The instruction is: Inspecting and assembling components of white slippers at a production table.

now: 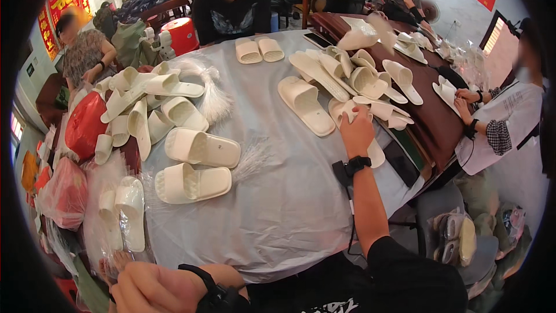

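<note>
At the right of the table, my right hand (356, 130) is closed on the upper of a cream slipper (376, 155), its sole showing beyond my wrist. A larger slipper (307, 104) lies just left of it, beside a loose heap of slippers (365, 81). My left hand (156, 287) is low at the left edge of the table, fingers curled; what they hold, if anything, is hidden. Close above it is a clear plastic bag with a pair of slippers (130, 211). Two slippers (200, 182) lie side by side toward the middle left.
A pile of slippers (145, 98) and a red bundle (85, 124) crowd the left side. White plastic strands (214, 95) lie beside them. Another slipper pair (259, 50) sits at the far edge, near a phone (317, 40). Co-workers surround the table; one at right handles a slipper (446, 93).
</note>
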`<state>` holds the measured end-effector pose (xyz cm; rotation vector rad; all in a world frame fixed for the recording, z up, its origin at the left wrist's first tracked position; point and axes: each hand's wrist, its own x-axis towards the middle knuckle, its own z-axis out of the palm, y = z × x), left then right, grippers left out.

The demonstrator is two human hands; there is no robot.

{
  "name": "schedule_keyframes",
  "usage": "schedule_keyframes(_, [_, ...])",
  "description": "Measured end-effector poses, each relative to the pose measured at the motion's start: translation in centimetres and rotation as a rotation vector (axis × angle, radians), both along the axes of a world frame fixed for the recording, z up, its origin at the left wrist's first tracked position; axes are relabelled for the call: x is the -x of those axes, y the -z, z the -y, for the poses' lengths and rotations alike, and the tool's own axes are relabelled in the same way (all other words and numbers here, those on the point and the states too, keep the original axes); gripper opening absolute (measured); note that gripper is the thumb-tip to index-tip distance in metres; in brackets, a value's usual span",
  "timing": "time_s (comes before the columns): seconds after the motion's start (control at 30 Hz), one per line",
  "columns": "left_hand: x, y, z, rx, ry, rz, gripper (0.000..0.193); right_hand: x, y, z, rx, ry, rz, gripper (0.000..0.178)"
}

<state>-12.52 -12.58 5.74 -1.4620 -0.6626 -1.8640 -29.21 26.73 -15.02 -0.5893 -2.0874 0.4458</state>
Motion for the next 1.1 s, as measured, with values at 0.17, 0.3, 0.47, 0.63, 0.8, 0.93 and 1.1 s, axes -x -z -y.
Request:
schedule_keyframes(0.17, [2.1,0.9,0.0,0.304,-0.021,0.087,0.035,-0.9,-0.6,-0.1,0.241,-0.065,-0.052,0.034])
schedule_keyframes(0.3, [4.5,1.8,-2.8,0.326,-0.037,0.187,0.054,-0.2,0.1,0.2,0.421,-0.252,-0.199,0.033])
schedule_keyframes(0.47, [12.8,12.5,-10.7,0.411,0.068,0.812,0.044,-1.0,0.0,-2.7,0.563,-0.348,-0.502,0.028])
schedule_keyframes(0.63, [14.5,22.5,-14.7,0.630,0.125,1.249,0.042,-0.6,-1.0,-1.7,0.708,-0.465,-0.600,0.025])
schedule_keyframes(0.8, [14.1,22.8,-15.1,0.762,0.215,1.192,0.037,-2.9,-3.8,-1.4,0.760,-0.508,-0.673,0.023])
schedule_keyframes(0.93, [14.3,22.7,-15.8,0.708,0.332,1.183,0.044,-4.1,-5.7,-1.4,0.734,-0.533,-0.729,0.024])
schedule_keyframes(1.1, [15.4,23.5,-15.5,0.718,0.477,1.180,0.061,-5.9,-8.6,-0.3,0.697,-0.587,-0.791,0.023])
